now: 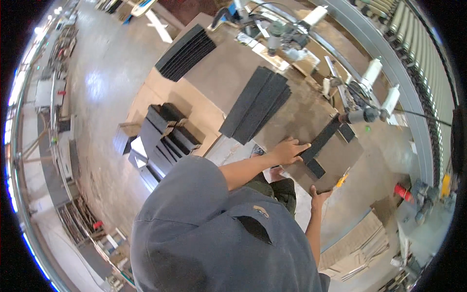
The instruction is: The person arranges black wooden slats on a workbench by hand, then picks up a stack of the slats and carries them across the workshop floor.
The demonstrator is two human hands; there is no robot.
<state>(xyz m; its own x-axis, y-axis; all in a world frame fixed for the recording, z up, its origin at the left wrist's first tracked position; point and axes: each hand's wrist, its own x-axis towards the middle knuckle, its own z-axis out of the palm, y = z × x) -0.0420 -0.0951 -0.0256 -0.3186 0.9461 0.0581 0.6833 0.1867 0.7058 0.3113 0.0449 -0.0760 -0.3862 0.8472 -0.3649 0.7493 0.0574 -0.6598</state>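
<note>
My left hand (287,152) reaches over the table's near edge, its thumb and forefinger around the near end of a long black strip (321,140). This strip lies flat on a brown board (343,155). A short black piece (316,168) sits at right angles beside its near end, and another short black piece (347,132) lies by its far end. At the board's near corner is my right hand (319,196), closed, with a yellow utility knife (342,179) sticking out past its fingers. Part of the knife's handle is hidden.
Left of the strip lies a fanned stack of black panels (255,104); another black stack (186,52) stands farther back. Dark boxy pieces (163,131) are piled at left. Machine heads (360,116) with hoses overhang the table's far side. Flat cardboard (360,241) lies at lower right.
</note>
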